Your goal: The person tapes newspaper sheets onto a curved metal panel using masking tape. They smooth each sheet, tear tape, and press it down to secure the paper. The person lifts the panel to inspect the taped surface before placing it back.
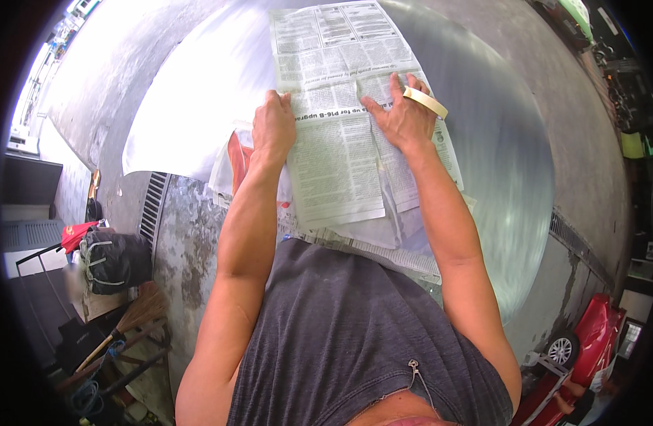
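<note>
Newspaper [333, 160] gripped at edge by curled left fingers [273, 103], pressed flat beneath spread right fingers [396, 88], seemingly against shifting; tape [426, 103] carried at latter's outer side, likely for readiness.

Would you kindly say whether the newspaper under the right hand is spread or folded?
The newspaper looks spread: printed columns show around the right hand; hidden folds cannot be told.

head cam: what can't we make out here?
All head view:
Left hand: ends of its curled fingers, hidden by the hand itself.
Shiny panel: part beneath, covered by newspaper.
Person beside red car: blurred, cut off at the dark rim.
</note>
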A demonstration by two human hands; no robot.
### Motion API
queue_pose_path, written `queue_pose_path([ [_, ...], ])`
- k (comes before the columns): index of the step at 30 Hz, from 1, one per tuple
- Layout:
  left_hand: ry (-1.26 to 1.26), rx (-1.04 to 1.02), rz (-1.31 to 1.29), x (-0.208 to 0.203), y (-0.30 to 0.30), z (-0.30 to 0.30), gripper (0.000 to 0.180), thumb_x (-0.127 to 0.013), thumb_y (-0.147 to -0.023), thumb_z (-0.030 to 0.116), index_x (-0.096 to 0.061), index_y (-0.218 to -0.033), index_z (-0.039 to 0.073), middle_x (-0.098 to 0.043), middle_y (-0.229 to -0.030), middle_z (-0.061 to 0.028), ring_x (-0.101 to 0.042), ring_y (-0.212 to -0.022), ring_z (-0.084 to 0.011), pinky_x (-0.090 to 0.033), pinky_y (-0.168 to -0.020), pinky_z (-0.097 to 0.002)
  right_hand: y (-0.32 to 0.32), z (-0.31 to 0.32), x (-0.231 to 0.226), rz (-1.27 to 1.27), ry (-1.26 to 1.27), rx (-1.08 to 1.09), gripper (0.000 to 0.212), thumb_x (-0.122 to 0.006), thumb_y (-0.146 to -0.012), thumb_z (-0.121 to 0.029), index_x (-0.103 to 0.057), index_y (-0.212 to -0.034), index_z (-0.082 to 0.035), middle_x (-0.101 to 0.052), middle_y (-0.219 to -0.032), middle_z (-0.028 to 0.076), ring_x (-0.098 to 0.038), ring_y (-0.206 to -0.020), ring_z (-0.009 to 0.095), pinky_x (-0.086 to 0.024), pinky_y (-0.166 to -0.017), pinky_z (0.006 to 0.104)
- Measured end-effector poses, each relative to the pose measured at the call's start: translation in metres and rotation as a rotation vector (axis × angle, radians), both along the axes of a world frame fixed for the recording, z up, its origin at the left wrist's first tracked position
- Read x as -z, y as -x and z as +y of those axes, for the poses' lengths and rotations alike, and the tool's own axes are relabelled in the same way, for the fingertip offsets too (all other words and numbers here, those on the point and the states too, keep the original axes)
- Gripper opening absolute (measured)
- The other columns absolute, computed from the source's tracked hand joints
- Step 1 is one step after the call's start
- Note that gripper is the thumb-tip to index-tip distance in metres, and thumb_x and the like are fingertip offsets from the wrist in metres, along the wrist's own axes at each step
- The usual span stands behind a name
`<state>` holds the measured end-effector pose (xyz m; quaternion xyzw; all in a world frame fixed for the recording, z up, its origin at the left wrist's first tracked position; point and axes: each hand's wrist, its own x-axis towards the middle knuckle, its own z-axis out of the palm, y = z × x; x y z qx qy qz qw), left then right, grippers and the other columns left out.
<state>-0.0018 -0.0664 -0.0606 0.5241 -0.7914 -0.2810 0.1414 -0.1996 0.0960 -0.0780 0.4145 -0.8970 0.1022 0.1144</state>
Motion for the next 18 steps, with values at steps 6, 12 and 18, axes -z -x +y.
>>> queue_pose_path([
  [6, -0.002, -0.063, 0.158, 0.007, 0.001, -0.015, 0.045, -0.056, -0.106, 0.038, -0.064, -0.106, -0.006, -0.074, -0.1, -0.03, -0.071, -0.099, -0.0479, -0.053, -0.089, -0.0548, 0.006, -0.006, -0.006, -0.125, -0.009, 0.049, 0.092, -0.052, -0.092, -0.08, -0.056, -0.152, -0.01, -0.046, -0.157, 0.018, -0.041, -0.145, 0.035, -0.037, -0.117, 0.0546],
  [12, -0.058, -0.112, 0.14, 0.008, 0.012, -0.018, 0.043, -0.059, -0.104, 0.036, -0.065, -0.104, -0.006, -0.073, -0.1, -0.031, -0.071, -0.096, -0.0493, -0.054, -0.088, -0.0551, 0.017, -0.048, -0.012, -0.095, 0.056, 0.069, 0.09, -0.053, -0.092, -0.08, -0.055, -0.153, -0.014, -0.048, -0.157, 0.018, -0.041, -0.147, 0.036, -0.037, -0.118, 0.0542],
  [18, 0.019, -0.174, 0.18, 0.009, 0.011, 0.003, 0.035, -0.054, -0.108, 0.032, -0.064, -0.106, -0.002, -0.073, -0.1, -0.0296, -0.071, -0.097, -0.05, -0.054, -0.086, -0.0573, 0.015, -0.053, -0.01, -0.091, 0.008, 0.109, 0.094, -0.05, -0.089, -0.084, -0.053, -0.156, -0.018, -0.048, -0.157, 0.017, -0.04, -0.149, 0.037, -0.033, -0.122, 0.0538],
])
